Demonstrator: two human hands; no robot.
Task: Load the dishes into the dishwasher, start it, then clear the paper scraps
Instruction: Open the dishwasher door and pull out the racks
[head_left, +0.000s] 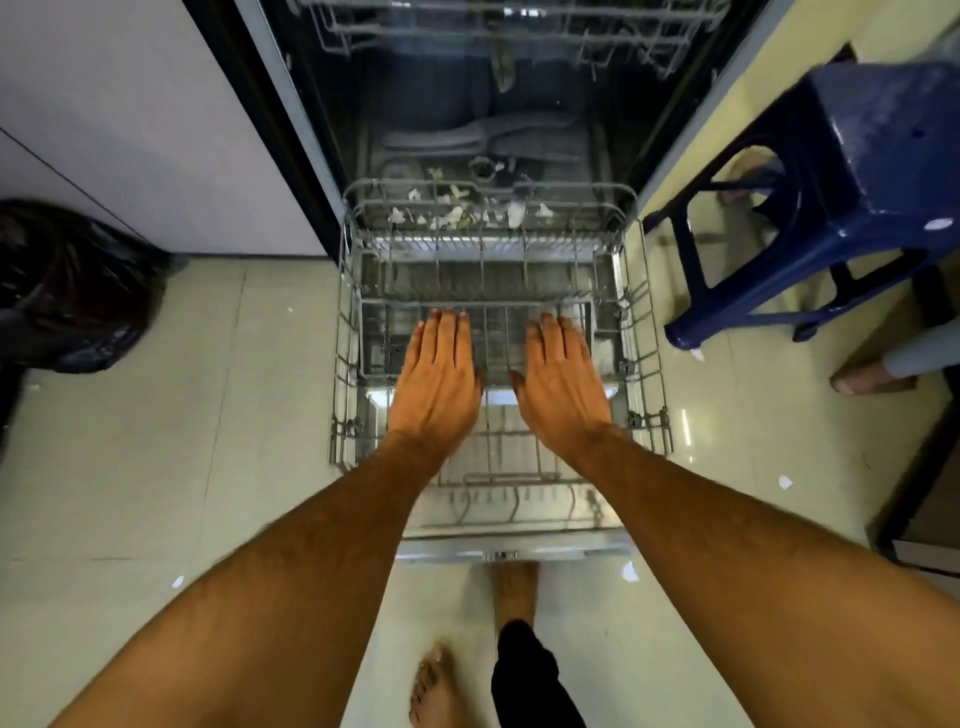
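- Head view: the grey wire lower rack (644, 332) of the open dishwasher (483, 104) is seen pulled out over the lowered door (519, 545), and it serves as the landmark for everything below.
- The left hand (439, 379) is held flat above the middle of the rack, palm down, fingers straight and close together; nothing is gripped by it.
- The right hand (561, 384) is held the same way just beside the left, fingers extended toward the far part of the rack, with nothing held.
- Whether the fingertips touch the rack wires cannot be told.
- No dishes are seen in the rack itself.
- White and pale green paper scraps (457, 210) are scattered just beyond the far edge of the rack, on the dishwasher's tub floor near the round filter (485, 169).
- A few more white scraps (629, 571) lie on the pale tiled floor (156, 467), near the rack's near right corner and to its left.
- The grey upper rack (519, 31) is seen above and behind the lower rack, inside the tub.
- A glossy blue plastic stool (857, 171) stands right of the rack.
- A black plastic bag (67, 291) lies well left of the rack, against the white cabinet (130, 119).
- The person's bare feet (431, 686) are seen on the floor just in front of the door's near edge.
- Another person's foot (867, 382) is seen right of the rack, beside the stool.
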